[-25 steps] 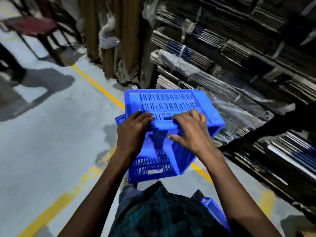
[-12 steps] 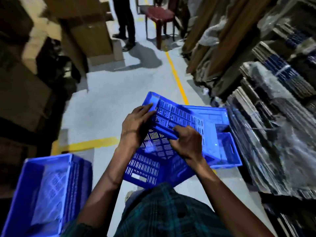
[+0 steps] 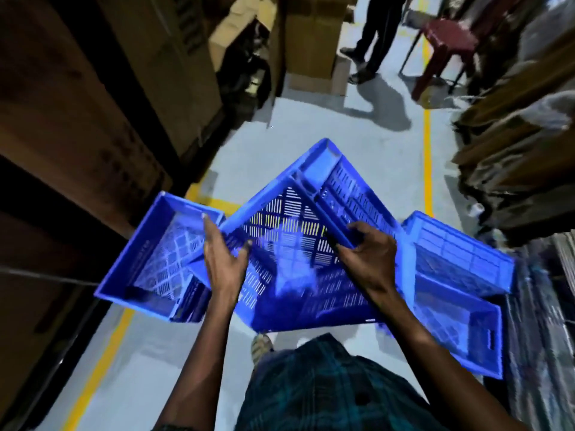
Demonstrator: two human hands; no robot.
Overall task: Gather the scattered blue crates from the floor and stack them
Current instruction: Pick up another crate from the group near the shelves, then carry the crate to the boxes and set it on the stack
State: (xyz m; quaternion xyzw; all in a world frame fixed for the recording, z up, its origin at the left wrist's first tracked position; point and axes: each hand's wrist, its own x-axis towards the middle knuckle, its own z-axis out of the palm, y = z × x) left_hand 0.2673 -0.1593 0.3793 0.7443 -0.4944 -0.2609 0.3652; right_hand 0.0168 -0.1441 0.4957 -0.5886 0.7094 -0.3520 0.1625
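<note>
A pale grey warehouse floor (image 3: 314,132) marked with yellow lines (image 3: 428,169) runs between tall cardboard cartons (image 3: 93,98) on my left and bundles of flattened stock (image 3: 513,144) on my right. At the far end of the aisle, a person's legs (image 3: 373,35) stand beside a dark red plastic chair (image 3: 445,42).

In the middle of the view I hold a blue slotted crate (image 3: 298,231) tilted steeply above the floor, one corner pointing away from me. My left hand (image 3: 222,259) touches its near left edge, fingers fairly straight, thumb spread toward the slotted wall; whether it truly clasps the edge I cannot tell through the blur. My right hand (image 3: 367,253) grips the crate's rim, fingers curled over the edge.

A second blue crate (image 3: 140,262) sits open side up, just beside the held one on the left. To the right, an upturned blue crate (image 3: 460,250) rests against another open crate (image 3: 466,331) on the floor near the stock bundles. My checked garment (image 3: 326,387) fills the bottom of the view.
</note>
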